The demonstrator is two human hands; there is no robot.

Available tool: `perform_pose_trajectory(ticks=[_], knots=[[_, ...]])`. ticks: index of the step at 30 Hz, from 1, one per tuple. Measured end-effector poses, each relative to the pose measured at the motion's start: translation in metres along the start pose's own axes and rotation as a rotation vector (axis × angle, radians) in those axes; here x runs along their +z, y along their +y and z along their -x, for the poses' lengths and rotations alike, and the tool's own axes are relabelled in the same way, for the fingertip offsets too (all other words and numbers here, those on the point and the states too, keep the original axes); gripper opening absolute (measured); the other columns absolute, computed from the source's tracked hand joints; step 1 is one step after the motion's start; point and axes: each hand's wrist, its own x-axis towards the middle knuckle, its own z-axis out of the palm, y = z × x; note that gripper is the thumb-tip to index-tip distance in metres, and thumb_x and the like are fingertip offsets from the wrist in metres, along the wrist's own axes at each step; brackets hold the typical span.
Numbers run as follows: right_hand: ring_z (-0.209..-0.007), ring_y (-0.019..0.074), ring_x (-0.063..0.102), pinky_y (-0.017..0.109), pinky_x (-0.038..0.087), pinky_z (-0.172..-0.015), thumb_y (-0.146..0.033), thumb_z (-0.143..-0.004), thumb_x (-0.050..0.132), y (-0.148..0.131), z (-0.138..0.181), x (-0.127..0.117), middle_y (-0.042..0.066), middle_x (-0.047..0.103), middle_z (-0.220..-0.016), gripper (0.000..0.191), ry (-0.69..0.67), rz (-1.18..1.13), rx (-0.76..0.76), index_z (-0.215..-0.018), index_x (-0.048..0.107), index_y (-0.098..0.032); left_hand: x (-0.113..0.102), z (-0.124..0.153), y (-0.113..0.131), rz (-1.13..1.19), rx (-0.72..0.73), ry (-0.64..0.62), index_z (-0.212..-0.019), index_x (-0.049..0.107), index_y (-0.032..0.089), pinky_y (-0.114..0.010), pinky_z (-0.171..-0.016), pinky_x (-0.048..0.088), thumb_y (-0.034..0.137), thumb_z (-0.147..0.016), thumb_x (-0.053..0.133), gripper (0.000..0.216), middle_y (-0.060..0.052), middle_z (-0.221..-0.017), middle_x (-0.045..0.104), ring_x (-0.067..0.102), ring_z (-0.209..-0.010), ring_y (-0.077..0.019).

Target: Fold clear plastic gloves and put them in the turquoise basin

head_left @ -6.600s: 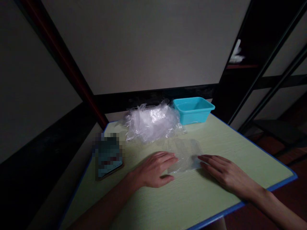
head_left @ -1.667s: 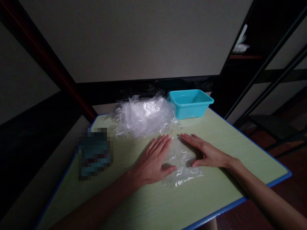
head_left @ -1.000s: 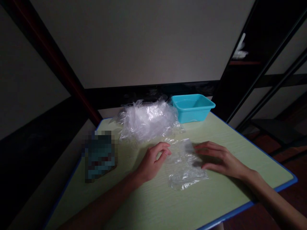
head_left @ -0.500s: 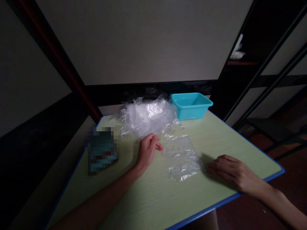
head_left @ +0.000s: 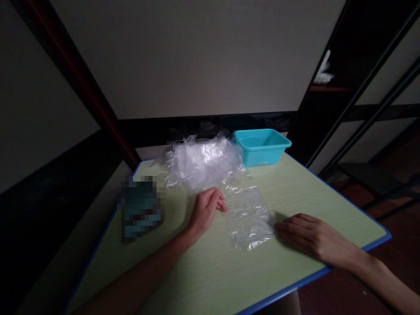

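Note:
A flat clear plastic bag (head_left: 250,217) lies on the pale green table (head_left: 229,271) between my hands. My left hand (head_left: 206,209) rests just left of the bag with its fingers loosely curled, fingertips at the bag's upper left edge. My right hand (head_left: 308,236) lies flat on the table with fingers stretched out, fingertips touching the bag's right edge. Neither hand holds anything.
A crumpled heap of clear plastic bags (head_left: 203,162) sits at the back of the table. A turquoise plastic tub (head_left: 262,146) stands at the back right. A blurred dark object (head_left: 141,209) lies at the left. Dark metal frames stand on both sides.
Both hands have come off the bag, which they were pressing flat. The left pulled back and curled beside it; the right slid out to the bag's right edge.

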Motion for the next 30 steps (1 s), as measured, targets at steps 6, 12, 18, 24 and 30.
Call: perform_pose_trajectory(ticks=[6, 12, 18, 24, 30], knots=[[-0.078, 0.0159, 0.062, 0.031, 0.051, -0.067, -0.013, -0.094, 0.030, -0.002, 0.000, 0.004, 0.007, 0.068, -0.092, 0.033, 0.009, -0.043, 0.046, -0.115, 0.055, -0.015, 0.000, 0.001, -0.001, -0.002, 0.007, -0.006, -0.063, 0.051, 0.016, -0.024, -0.050, 0.045, 0.049, -0.079, 0.044, 0.037, -0.002, -0.048, 0.060, 0.059, -0.047, -0.0146], [-0.081, 0.0177, 0.064, 0.034, 0.054, -0.067, -0.010, -0.093, 0.029, -0.002, -0.001, 0.003, 0.010, 0.068, -0.098, 0.034, 0.063, -0.053, 0.026, -0.115, 0.055, -0.015, 0.001, 0.001, 0.001, -0.019, 0.013, -0.010, -0.064, 0.052, 0.016, -0.023, -0.051, 0.044, 0.048, -0.081, 0.044, 0.037, -0.002, -0.048, 0.060, 0.058, -0.047, -0.0139], [-0.100, 0.0194, 0.060, 0.031, 0.055, -0.079, -0.011, -0.092, 0.031, -0.004, 0.005, 0.008, 0.011, 0.062, -0.115, 0.036, 0.066, -0.022, 0.032, -0.121, 0.051, -0.015, 0.002, 0.001, 0.001, -0.034, 0.015, -0.004, -0.064, 0.052, 0.016, -0.023, -0.050, 0.043, 0.048, -0.082, 0.043, 0.038, -0.002, -0.048, 0.060, 0.058, -0.046, -0.0140], [-0.107, 0.0185, 0.056, 0.032, 0.054, -0.083, -0.010, -0.092, 0.031, 0.000, 0.004, 0.010, 0.010, 0.058, -0.120, 0.038, 0.034, -0.100, 0.056, -0.127, 0.045, -0.015, 0.001, 0.002, 0.000, -0.041, 0.018, -0.003, -0.064, 0.052, 0.016, -0.023, -0.050, 0.043, 0.045, -0.083, 0.042, 0.036, -0.002, -0.047, 0.060, 0.057, -0.045, -0.0138], [-0.092, 0.0194, 0.062, 0.036, 0.055, -0.072, -0.013, -0.093, 0.030, 0.019, -0.010, 0.015, 0.012, 0.063, -0.111, 0.035, 0.057, -0.053, 0.016, -0.121, 0.051, -0.014, 0.002, 0.002, 0.000, -0.049, 0.030, -0.013, -0.064, 0.052, 0.016, -0.023, -0.051, 0.043, 0.043, -0.084, 0.040, 0.036, -0.002, -0.048, 0.060, 0.057, -0.046, -0.0135]])
